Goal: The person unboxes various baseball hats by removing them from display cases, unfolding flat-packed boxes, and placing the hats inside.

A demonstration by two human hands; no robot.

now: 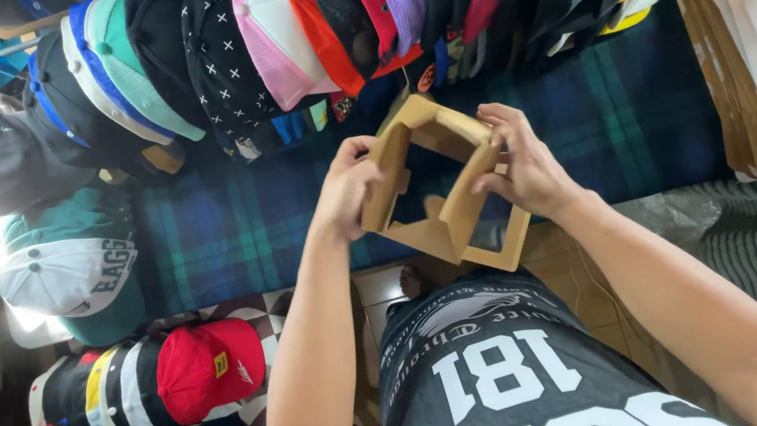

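Both hands hold a brown cardboard box (440, 188) in the middle. The left hand (346, 188) grips its 9 o'clock side, the right hand (521, 165) its 3 o'clock side. The box looks empty. A row of caps (290, 34) sits at 12 o'clock on the plaid cloth (229, 227).

Matt brown cardboard box (442, 195); woven plaid cloth (622, 119); fabric caps (205, 364).

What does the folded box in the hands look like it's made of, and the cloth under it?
The box: brown cardboard by the look, matte, with flat panels, sharp creases and a cut-out window. Left hand and right hand grip its sides. The cloth: apparently woven fabric, dark blue-green plaid, soft and unshiny.
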